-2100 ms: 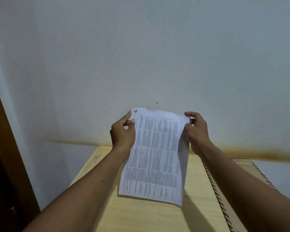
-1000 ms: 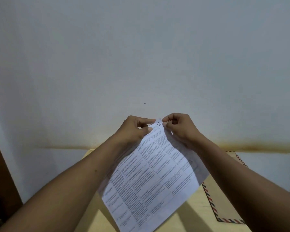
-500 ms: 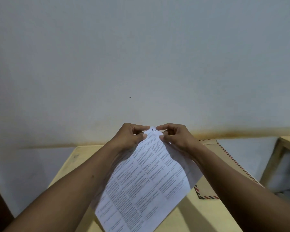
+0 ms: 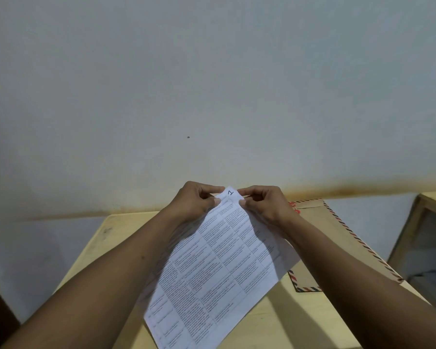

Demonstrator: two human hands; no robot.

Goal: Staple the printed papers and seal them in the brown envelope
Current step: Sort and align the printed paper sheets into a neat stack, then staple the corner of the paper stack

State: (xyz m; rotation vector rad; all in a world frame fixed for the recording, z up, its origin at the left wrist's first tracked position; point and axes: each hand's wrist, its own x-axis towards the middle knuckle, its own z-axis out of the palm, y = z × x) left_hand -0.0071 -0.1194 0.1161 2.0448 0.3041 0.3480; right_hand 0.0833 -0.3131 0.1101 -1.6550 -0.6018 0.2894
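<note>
Wall (image 4: 212, 84), pale and stained along its foot, fills the upper view. Below it the wooden surface (image 4: 106, 238) is seen, with a second piece of furniture (image 4: 428, 222) standing apart at the right edge. The brown envelope (image 4: 320, 222), edged in red and blue stripes, lies flat on the right side of the surface, partly covered by the right forearm; nothing appears to have been put into it yet. The printed papers (image 4: 217, 268) are held in the air above the surface, hanging slantwise toward the person, with the lowest part cut off at the bottom of the view; how many sheets there are cannot be told. The left grip (image 4: 194, 202) is closed on the sheets just left of the top corner, pinching with thumb and forefinger, and the right grip (image 4: 264, 205) is closed on them just right of it in the same way. The step in hand is judged to be the squaring of the numbered corner (image 4: 230, 193) before stapling. It would be done best if the edges were brought level, the corner pinched flat by one grip alone, and the other freed for the stapler. A small red object (image 4: 293, 205) is glimpsed behind the right grip at the envelope's far corner, but what it is cannot be told. The staple should be set clear of the handwritten mark and the print.
</note>
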